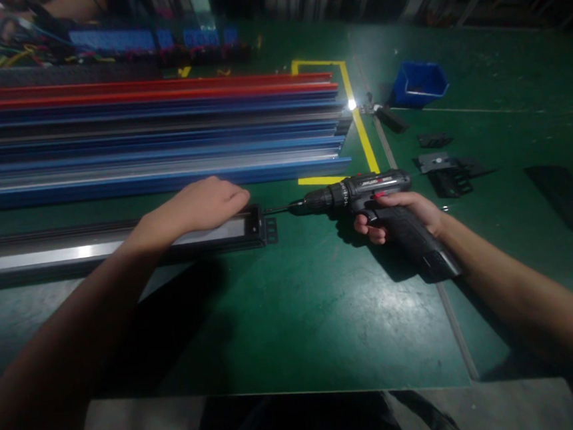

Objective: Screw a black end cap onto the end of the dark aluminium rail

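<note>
Green tabletop [286,322] spreads across the head view. From lower left, one forearm slants upward, its left hand [200,206] palm down over a long bar [84,251] near its end; whether it grips, I cannot tell. Opposite, the right hand [424,213] clasps a drill [369,187], bit pointing left toward that end.

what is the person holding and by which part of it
The right hand grips a black power drill by its handle. The left hand lies on the long bar near its right end; whether it grips cannot be told.
</note>
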{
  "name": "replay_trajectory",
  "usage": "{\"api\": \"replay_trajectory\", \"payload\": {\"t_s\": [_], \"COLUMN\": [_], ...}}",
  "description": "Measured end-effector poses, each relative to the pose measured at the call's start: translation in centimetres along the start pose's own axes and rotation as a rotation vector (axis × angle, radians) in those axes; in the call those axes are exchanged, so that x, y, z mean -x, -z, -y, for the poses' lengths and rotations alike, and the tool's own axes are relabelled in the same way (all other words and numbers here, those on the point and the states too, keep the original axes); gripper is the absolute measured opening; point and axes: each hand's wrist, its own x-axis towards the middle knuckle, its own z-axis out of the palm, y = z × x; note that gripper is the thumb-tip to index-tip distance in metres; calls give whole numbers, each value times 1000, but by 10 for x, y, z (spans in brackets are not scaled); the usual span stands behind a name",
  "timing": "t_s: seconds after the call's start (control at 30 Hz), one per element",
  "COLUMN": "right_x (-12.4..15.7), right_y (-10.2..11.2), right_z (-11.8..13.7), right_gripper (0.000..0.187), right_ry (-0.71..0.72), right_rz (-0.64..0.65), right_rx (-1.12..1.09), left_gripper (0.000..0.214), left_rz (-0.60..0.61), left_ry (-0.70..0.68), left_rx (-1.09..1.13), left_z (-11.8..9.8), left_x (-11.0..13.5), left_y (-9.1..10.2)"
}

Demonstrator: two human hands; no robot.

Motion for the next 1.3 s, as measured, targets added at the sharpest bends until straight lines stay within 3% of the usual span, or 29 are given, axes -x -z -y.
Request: {"api": "replay_trajectory", "payload": {"t_s": [0.3,0.63,1.3], "right_x": [-2,-1,-2], "right_y": [4,4,7], "right_z": [-1,-1,-2], "right_gripper": [40,39,40], "right_ry": [9,-4,11], "right_rz": [110,63,101], "right_rx": [-40,-44,-63], "left_gripper": [55,53,49], "left_rz": [0,-9,-20], "left_ry": [3,4,-10], "left_rx": [-7,20,-21], "left_z": [1,0,-1], "left_x": [0,1,0], "left_y": [-2,-1,-2]}}
